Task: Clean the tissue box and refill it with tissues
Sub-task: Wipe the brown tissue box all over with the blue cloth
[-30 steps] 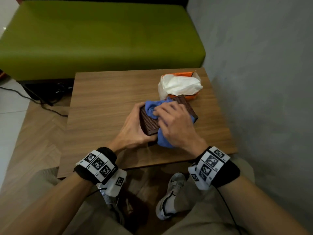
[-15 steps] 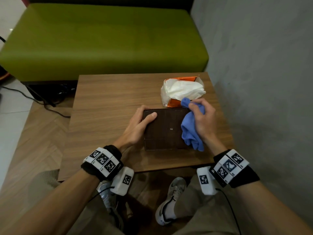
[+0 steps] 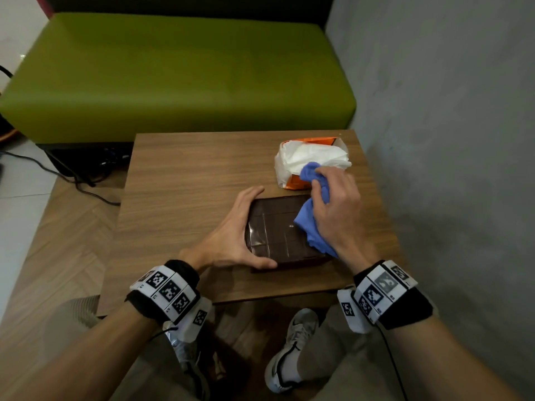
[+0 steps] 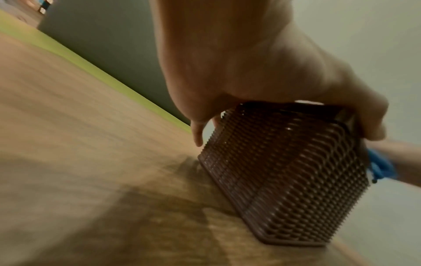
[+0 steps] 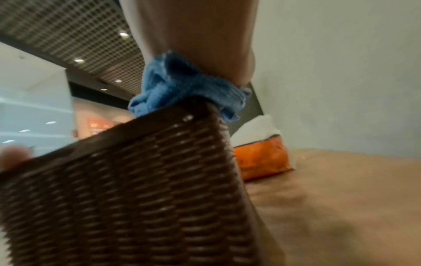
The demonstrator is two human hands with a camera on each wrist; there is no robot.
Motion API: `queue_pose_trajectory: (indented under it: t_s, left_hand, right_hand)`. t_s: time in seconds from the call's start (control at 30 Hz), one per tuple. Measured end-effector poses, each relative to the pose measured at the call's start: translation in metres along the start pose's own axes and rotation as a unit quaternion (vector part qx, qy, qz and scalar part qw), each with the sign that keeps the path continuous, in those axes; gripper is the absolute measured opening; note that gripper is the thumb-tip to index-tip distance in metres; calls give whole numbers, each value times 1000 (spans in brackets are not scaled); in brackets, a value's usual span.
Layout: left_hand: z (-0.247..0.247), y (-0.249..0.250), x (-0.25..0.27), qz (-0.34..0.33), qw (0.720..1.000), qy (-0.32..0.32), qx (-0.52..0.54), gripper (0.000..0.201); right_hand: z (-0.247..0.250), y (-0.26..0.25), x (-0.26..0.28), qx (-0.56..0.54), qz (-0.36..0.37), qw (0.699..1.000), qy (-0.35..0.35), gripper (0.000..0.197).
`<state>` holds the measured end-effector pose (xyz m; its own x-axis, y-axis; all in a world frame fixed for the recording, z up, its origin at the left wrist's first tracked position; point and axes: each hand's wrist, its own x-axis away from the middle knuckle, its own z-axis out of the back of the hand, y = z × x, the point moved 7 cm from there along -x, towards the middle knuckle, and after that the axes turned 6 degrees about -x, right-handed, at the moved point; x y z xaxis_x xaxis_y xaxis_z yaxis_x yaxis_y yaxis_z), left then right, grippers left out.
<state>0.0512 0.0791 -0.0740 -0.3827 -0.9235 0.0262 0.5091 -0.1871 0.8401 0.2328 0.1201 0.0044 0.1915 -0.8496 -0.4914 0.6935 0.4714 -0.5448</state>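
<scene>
The brown woven tissue box is stood on the table, just in front of the orange tissue pack, with a smooth, ruled face turned upward — whether that face is its base or its lid cannot be told. It is steadied by the left hand, whose thumb and fingers are curled round the box's left end. A bunched blue cloth is gripped in the right hand and laid over the box's right end, close against the pack.

Several slips can be foreseen. If the left hand's hold were eased, the light box could be pushed along the table by the wiping strokes. Because the cloth is worked so near the pack, the loose white tissues could be caught and dragged out, or soiled. Dust could also be left in the weave of the box's sides, which are not reached by a flat wipe.

As for contents: the pack is torn open and white tissues are heaped from its top. Nothing can be seen inside the box; its interior is hidden in every view.
</scene>
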Motion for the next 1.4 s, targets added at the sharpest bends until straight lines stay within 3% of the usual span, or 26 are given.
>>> queue_pose_trajectory:
  t_s: [0.07, 0.13, 0.2, 0.23, 0.37, 0.47, 0.6, 0.67, 0.77, 0.83, 0.93, 1.03, 1.17, 1.4]
  left_hand:
    - [1, 3, -1, -14, 1000, 8, 11, 121]
    - [-1, 9, 0, -32, 999, 14, 25, 94]
    - [-1, 15, 0, -34, 999, 16, 3, 67]
    - [0, 17, 0, -34, 999, 21, -2, 65]
    - [5, 10, -2, -35, 998, 40, 27, 93]
    - [4, 3, -2, 4, 1000, 16, -2, 116]
    - [2, 6, -4, 6, 1000, 2, -2, 114]
    - [2, 11, -7, -6, 1000, 8, -11, 110]
    - [2, 15, -8, -25, 999, 22, -9, 99]
    - [2, 14, -9, -23, 999, 28, -4, 99]
    - [0, 9, -7, -19, 999, 22, -18, 118]
    - [-7, 6, -2, -11, 999, -26, -32, 142]
    - [-12, 1, -2, -9, 1000, -16, -11, 144]
    - [-13, -6, 5, 15, 999, -3, 52, 145]
  right_hand:
    - [-15, -32, 5, -28, 62, 995, -73, 23]
    - [-40, -62, 16, -62, 117, 977, -165, 24]
    - [-59, -77, 26, -84, 135, 964, -213, 24]
    - [-62, -78, 28, -87, 131, 962, -222, 25]
    - [-57, -54, 25, -26, 107, 962, -249, 19]
    - [-36, -13, 10, 29, 21, 973, -229, 16]
    - [-12, 8, 0, 86, -17, 979, -185, 18]
    - [-25, -11, 4, 94, -3, 972, -215, 23]
    - [-59, -54, 22, 40, 79, 957, -277, 29]
    - [-62, -53, 24, 14, 90, 952, -291, 26]
    - [-46, -17, 13, 13, 39, 961, -275, 23]
    - [-34, -1, 5, 27, 18, 968, -249, 25]
    - [-47, -21, 14, 17, 21, 961, -275, 37]
    - [-45, -51, 69, -58, 147, 916, -369, 45]
